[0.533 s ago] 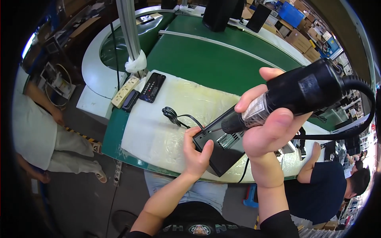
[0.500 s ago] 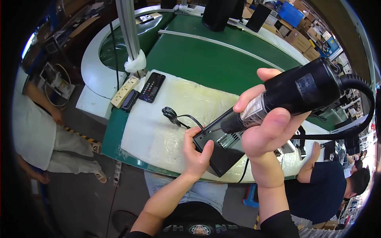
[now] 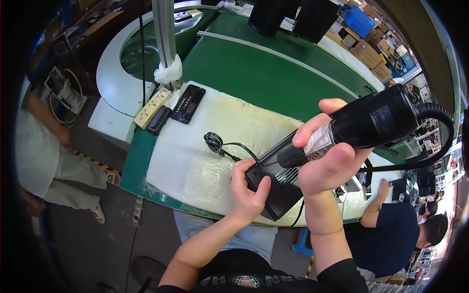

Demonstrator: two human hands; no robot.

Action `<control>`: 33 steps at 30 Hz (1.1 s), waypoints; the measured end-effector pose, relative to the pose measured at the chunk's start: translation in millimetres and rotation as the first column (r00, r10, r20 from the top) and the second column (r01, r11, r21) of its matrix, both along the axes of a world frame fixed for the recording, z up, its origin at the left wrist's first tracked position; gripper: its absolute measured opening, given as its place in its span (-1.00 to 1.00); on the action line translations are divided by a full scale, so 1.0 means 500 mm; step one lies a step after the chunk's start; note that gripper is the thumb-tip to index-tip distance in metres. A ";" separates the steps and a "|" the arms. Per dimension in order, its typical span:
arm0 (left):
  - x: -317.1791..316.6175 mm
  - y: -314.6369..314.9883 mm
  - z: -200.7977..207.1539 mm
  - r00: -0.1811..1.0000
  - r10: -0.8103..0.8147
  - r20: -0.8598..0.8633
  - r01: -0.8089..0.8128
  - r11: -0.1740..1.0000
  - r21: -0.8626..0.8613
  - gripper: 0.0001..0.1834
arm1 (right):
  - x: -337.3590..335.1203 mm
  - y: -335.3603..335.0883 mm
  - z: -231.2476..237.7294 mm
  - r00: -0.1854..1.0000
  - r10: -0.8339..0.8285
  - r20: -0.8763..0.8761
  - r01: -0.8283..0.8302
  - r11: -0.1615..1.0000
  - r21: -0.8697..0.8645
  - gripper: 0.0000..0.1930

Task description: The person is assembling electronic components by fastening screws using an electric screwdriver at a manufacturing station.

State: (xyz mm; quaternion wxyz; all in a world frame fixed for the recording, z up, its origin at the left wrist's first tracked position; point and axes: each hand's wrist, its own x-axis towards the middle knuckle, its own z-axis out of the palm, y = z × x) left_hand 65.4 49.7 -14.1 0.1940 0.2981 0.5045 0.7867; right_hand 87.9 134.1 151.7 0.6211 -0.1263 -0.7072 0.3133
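Observation:
In my right hand (image 3: 325, 168) is a black electric screwdriver (image 3: 376, 117), fingers wrapped round its body and its nose pointing down to the left. The bit reaches the upper left end of a black box-shaped device (image 3: 279, 205) with a slotted vent; whether it sits on a screw is too small to tell. My left hand (image 3: 250, 195) grips that end of the device, thumb on top and fingers along the side. A bundled black cable (image 3: 213, 142) runs from the device across the plastic-wrapped white pad (image 3: 181, 166).
A dark phone-like slab (image 3: 188, 104) and a cream power strip (image 3: 152, 108) lie by a metal post (image 3: 164, 36). Beyond the pad runs a green conveyor (image 3: 254, 68) carrying tall black boxes (image 3: 317, 19). A co-worker (image 3: 395, 234) sits at right; another person (image 3: 44, 151) is at left.
The view has shifted slightly. The device and my left hand appear a little further right. The screwdriver stays at the same end of the device. The person at left has moved slightly left.

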 end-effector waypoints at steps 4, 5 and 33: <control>-0.002 0.001 0.008 0.998 -0.020 0.059 0.019 1.000 0.016 -0.53 | -0.008 0.006 -0.006 0.999 0.016 -0.028 -0.015 1.000 0.012 -0.24; -0.001 0.003 0.008 0.998 -0.030 0.054 0.029 0.999 0.020 -0.53 | -0.007 0.007 -0.009 0.998 0.040 -0.040 -0.039 0.999 0.009 -0.24; 0.038 0.012 0.005 0.991 -0.074 0.110 0.082 0.995 -0.065 -0.43 | 0.586 0.159 -0.212 0.717 -0.675 -0.173 0.693 0.716 0.080 -0.39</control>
